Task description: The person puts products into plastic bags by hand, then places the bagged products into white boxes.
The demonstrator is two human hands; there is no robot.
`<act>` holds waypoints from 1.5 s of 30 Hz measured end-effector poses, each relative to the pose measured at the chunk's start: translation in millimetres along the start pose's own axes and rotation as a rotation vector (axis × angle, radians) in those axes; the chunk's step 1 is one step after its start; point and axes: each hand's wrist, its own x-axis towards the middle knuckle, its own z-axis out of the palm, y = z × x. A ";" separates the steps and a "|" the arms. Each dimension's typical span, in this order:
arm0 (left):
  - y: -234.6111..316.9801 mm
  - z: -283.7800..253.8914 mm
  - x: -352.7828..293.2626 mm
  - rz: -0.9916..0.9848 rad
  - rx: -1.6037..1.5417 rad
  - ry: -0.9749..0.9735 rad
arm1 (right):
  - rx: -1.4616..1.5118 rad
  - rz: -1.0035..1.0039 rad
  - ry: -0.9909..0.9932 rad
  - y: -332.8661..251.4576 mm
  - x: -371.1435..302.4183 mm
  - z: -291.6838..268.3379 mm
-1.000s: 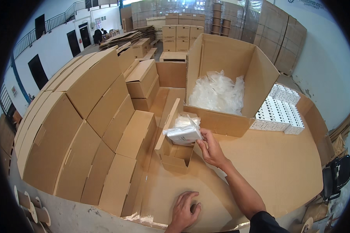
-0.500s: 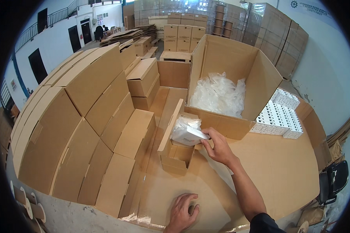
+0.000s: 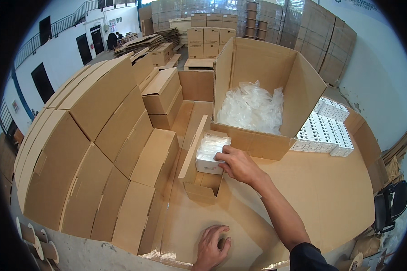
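Note:
My right hand (image 3: 240, 166) reaches into a narrow open cardboard carton (image 3: 200, 192) and pinches the near right corner of a small white box (image 3: 209, 167). That box stands upright in the carton, against clear plastic-wrapped white packs (image 3: 211, 143) behind it. A raised flap runs along the carton's left side, and its near end has free space inside. Near the front edge of the cardboard-covered table (image 3: 257, 235), my left hand (image 3: 212, 247) rests with loosely bent fingers and the thumb apart. Nothing shows in it.
Behind the carton stands a large open cardboard box (image 3: 257, 140) with crumpled clear plastic bags (image 3: 253, 108) in it. Stacked brown cartons (image 3: 108, 149) line the left side. Rows of small white patterned boxes (image 3: 323, 131) sit at the right, by a low cardboard wall (image 3: 368, 144).
My right hand has moved slightly left and down, and the tilted white box now stands upright against the wrapped packs. My left hand stays in place. The view has shifted slightly.

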 end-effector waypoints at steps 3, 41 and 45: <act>1.2 0.0 0.0 -0.007 0.012 -0.004 | -0.023 0.002 0.019 0.2 3.0 6.8; 38.5 108.6 146.7 0.258 0.459 -0.340 | -0.267 0.957 0.483 407.0 -169.2 -257.7; 26.8 116.6 146.8 0.275 0.457 -0.347 | -0.269 1.044 0.568 432.6 -158.4 -264.4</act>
